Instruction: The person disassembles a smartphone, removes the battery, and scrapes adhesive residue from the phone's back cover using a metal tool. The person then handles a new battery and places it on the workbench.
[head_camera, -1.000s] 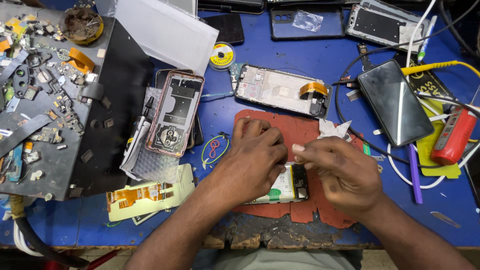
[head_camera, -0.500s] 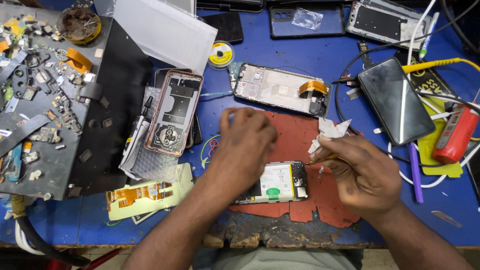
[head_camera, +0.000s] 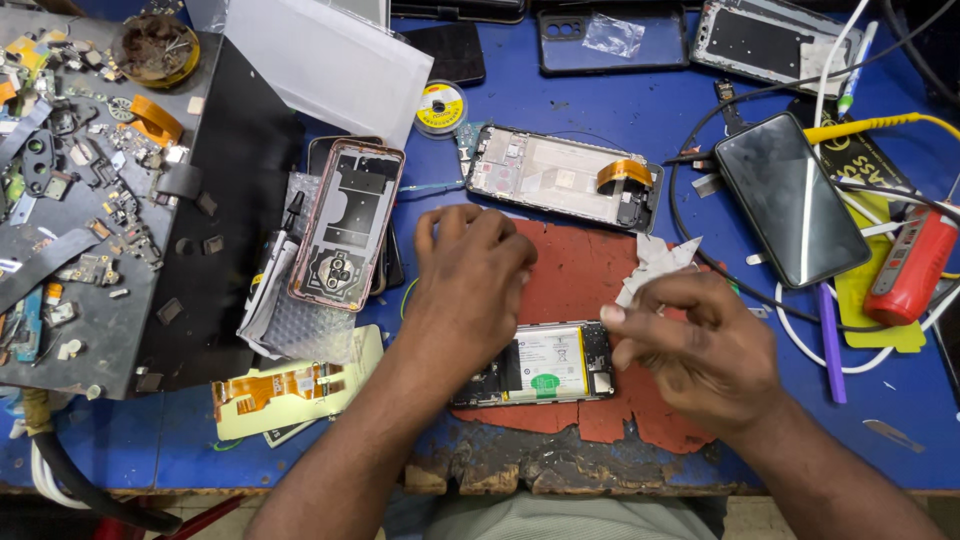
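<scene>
An opened phone (head_camera: 550, 362) with its white battery showing lies on a worn red mat (head_camera: 580, 270) near the table's front edge. My left hand (head_camera: 470, 280) hovers over the phone's left end, fingers spread and pointing away, holding nothing. My right hand (head_camera: 690, 340) is just right of the phone, fingers pinched on a crumpled white tissue (head_camera: 655, 262) that sticks up behind them.
A second opened phone frame (head_camera: 560, 178) with an orange flex lies behind the mat. A pink back cover (head_camera: 345, 222) rests on the left, a dark phone (head_camera: 790, 195) and red tool (head_camera: 912, 262) on the right, a solder spool (head_camera: 440, 106) behind. Small parts cover the grey tray (head_camera: 90, 200).
My left hand lifted off the phone and moved back and left, uncovering it. My right hand pulled right with the tissue, then came back toward the phone's right end.
</scene>
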